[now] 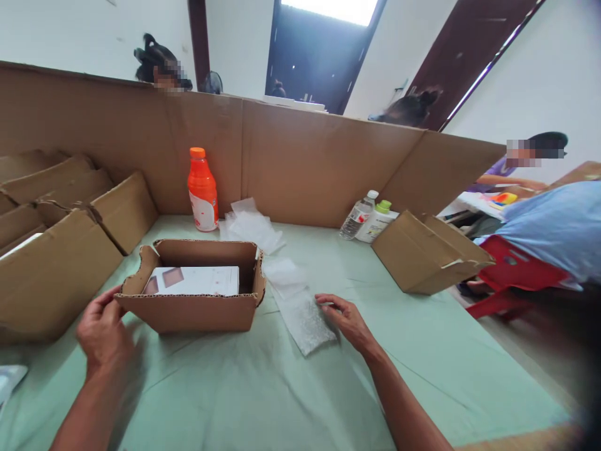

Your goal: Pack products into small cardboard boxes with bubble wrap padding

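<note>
Left hand (104,329) sits at the near-left corner of the open cardboard box (197,310), fingers curled loosely against the corner wall, touching it; whether it is a firm grip cannot be told. Right hand (345,318) lies flat, fingers spread and extended, pressing on the right edge of a bubble-wrap sheet (300,310) on the green counter (282,388); nothing pinched or lifted. The wrap lies just right of the box, touching or nearly touching its right wall, long axis running from far-left to near-right, so the right hand is the nearer one and the box is to its left. The box is shallow, top open, long axis left-right across the view; inside lies a flat white carton (195,280) with brown squares printed on it, filling most of the floor. More crumpled plastic wrap (251,225) lies behind the box. An orange bottle (202,190) stands upright by the cardboard screen (300,163). A clear bottle (358,216) and a white bottle with green cap (378,222) lean beside a closed brown box (429,254) at right. Stacked flat cartons (56,213) at left. Other people are visible beyond the screen.
</note>
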Demonstrator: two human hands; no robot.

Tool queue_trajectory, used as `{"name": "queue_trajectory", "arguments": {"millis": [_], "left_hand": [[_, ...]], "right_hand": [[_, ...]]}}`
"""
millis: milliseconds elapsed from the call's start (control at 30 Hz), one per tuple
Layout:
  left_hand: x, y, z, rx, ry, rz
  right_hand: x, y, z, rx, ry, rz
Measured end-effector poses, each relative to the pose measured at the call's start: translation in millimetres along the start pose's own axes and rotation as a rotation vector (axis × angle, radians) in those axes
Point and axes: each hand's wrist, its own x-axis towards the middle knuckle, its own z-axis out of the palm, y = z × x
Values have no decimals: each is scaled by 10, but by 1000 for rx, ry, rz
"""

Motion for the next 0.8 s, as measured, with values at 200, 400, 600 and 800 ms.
{"name": "queue_trajectory", "arguments": {"millis": [200, 400, 600, 800], "left_hand": [[-1066, 90, -38, 244, 116, 231], [-1648, 281, 711, 230, -578, 679], [-1748, 522, 1391, 439, -931, 673], [-1785, 517, 1845, 511, -1103, 646]], "right_hand": [[291, 33, 235, -162, 43, -154], [736, 79, 497, -245, 100, -230], [1057, 3, 501, -126, 184, -261], [970, -84, 392, 14, 231, -272]]}}
